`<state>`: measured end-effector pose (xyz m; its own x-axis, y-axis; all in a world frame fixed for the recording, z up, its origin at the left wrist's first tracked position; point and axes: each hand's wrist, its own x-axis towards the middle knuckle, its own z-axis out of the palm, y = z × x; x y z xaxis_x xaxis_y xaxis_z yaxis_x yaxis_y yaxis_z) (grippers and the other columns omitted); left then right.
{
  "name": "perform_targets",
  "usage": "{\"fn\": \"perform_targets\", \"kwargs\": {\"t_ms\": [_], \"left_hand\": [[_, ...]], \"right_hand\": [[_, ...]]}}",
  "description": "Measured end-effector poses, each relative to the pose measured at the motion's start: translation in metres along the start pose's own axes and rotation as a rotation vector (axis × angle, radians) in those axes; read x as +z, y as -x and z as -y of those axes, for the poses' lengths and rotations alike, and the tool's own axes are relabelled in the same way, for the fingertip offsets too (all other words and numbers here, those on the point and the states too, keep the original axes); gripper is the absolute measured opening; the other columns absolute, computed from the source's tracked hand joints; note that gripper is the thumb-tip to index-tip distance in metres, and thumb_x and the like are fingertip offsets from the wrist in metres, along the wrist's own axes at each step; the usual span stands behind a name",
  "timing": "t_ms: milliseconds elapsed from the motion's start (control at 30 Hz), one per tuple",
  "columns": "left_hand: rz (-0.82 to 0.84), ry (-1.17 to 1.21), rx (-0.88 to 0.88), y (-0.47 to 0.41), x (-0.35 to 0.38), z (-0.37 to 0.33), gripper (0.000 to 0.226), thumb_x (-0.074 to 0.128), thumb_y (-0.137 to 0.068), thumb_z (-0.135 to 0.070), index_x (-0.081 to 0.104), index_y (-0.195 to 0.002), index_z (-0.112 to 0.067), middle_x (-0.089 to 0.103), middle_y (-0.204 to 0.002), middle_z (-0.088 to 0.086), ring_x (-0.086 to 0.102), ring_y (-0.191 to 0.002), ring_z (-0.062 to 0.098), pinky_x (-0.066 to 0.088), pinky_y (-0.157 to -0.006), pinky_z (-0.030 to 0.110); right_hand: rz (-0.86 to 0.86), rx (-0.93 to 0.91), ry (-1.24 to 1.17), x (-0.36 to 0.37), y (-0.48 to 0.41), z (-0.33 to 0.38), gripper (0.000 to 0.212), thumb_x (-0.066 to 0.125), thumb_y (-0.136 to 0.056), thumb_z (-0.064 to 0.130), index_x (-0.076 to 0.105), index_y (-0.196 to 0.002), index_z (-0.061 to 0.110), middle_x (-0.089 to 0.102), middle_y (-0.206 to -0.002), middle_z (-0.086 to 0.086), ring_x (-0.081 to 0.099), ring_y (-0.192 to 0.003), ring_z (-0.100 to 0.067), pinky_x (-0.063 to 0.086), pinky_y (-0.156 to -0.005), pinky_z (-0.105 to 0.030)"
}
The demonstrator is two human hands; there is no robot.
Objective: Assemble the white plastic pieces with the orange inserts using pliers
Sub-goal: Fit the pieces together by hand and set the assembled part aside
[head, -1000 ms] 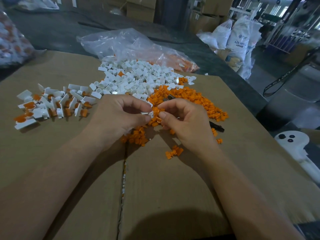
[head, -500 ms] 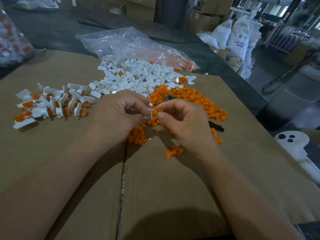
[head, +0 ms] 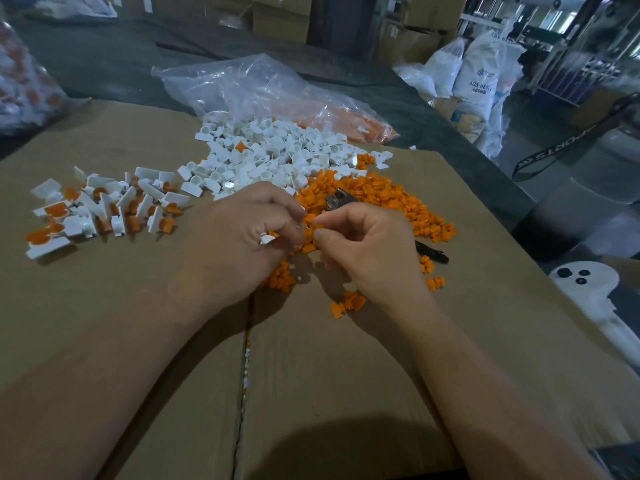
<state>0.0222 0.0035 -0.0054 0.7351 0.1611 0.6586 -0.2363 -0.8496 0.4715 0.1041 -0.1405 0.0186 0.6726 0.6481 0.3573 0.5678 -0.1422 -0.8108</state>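
Centrally, a flattened brown cardboard surface [head: 346, 375] is seen, split by a seam [head: 246, 358] that runs toward the viewer. Both hands are held together just above its middle. A white piece [head: 266, 239] is gripped in the curled fingers of the left hand [head: 242, 233], and an orange insert [head: 311, 224] is pinched between the thumb and fingertips of the right hand [head: 367, 251], touching the left fingertips. A pile of white pieces [head: 277, 150] is spread at the far side of the surface, and a heap of orange inserts [head: 381, 199] lies just beside it, reaching under the hands. The pliers [head: 338, 199] are laid in that orange heap, their metal head showing beyond the right hand and a dark handle end on its right. Assembled pieces [head: 104, 209], white with orange fitted in, are scattered at the left, apart from the piles. A clear plastic bag [head: 249, 88] with some orange parts inside is slumped behind the white pile on a dark top. Cardboard boxes [head: 280, 15] are stacked at the back of the room, and white sacks [head: 478, 74] with printed lettering are leaned together at the right. A black lettered strap [head: 568, 147] is hung across the right side, above a white object [head: 585, 282] marked with dark dots.
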Motion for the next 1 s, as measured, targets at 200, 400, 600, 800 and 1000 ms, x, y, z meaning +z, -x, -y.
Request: {"fn": "perform_targets", "kwargs": {"t_ms": [200, 400, 600, 800, 1000], "left_hand": [[0.047, -0.001, 0.061, -0.002, 0.000, -0.002, 0.008, 0.064, -0.069, -0.006, 0.070, -0.065, -0.011, 0.057, -0.093, -0.010, 0.052, -0.084, 0.000, 0.047, -0.070, 0.026], [0.088, 0.035, 0.055, -0.002, -0.001, -0.001, 0.010, 0.065, -0.068, -0.004, 0.072, -0.067, -0.012, 0.060, -0.090, -0.011, 0.055, -0.083, 0.001, 0.045, -0.071, 0.018], [0.012, 0.012, 0.097, -0.001, 0.003, -0.004, 0.013, 0.063, -0.067, 0.004, 0.071, -0.065, -0.007, 0.066, -0.087, 0.004, 0.055, -0.081, 0.006, 0.043, -0.071, 0.012], [-0.064, 0.070, 0.063, 0.000, 0.000, 0.001, 0.020, 0.063, -0.070, 0.000, 0.070, -0.069, -0.018, 0.058, -0.092, -0.016, 0.054, -0.087, -0.011, 0.043, -0.075, 0.007], [-0.095, 0.122, 0.055, 0.000, -0.001, -0.002, 0.022, 0.064, -0.072, -0.003, 0.068, -0.072, -0.024, 0.059, -0.093, -0.021, 0.058, -0.087, -0.004, 0.046, -0.074, 0.010]], "right_hand": [[0.015, -0.003, 0.064, 0.002, 0.000, -0.001, 0.023, 0.065, -0.081, 0.007, 0.065, -0.074, 0.029, 0.059, -0.057, 0.014, 0.057, -0.053, -0.001, 0.048, -0.051, -0.016], [0.076, 0.078, 0.046, 0.000, -0.002, -0.003, 0.029, 0.066, -0.080, 0.008, 0.061, -0.066, 0.033, 0.060, -0.053, 0.011, 0.056, -0.050, -0.002, 0.050, -0.050, -0.022], [0.080, 0.180, -0.154, -0.001, -0.001, 0.000, 0.024, 0.066, -0.079, 0.002, 0.063, -0.067, 0.022, 0.063, -0.049, 0.004, 0.060, -0.044, -0.009, 0.051, -0.045, -0.021], [0.144, 0.209, -0.383, -0.005, 0.000, 0.003, 0.012, 0.068, -0.078, 0.001, 0.064, -0.077, 0.012, 0.064, -0.053, 0.002, 0.062, -0.049, -0.008, 0.052, -0.049, -0.020], [0.163, 0.225, -0.415, -0.011, -0.002, 0.003, 0.017, 0.073, -0.065, 0.018, 0.067, -0.080, 0.013, 0.066, -0.062, 0.004, 0.062, -0.058, -0.007, 0.050, -0.053, -0.016]]}}
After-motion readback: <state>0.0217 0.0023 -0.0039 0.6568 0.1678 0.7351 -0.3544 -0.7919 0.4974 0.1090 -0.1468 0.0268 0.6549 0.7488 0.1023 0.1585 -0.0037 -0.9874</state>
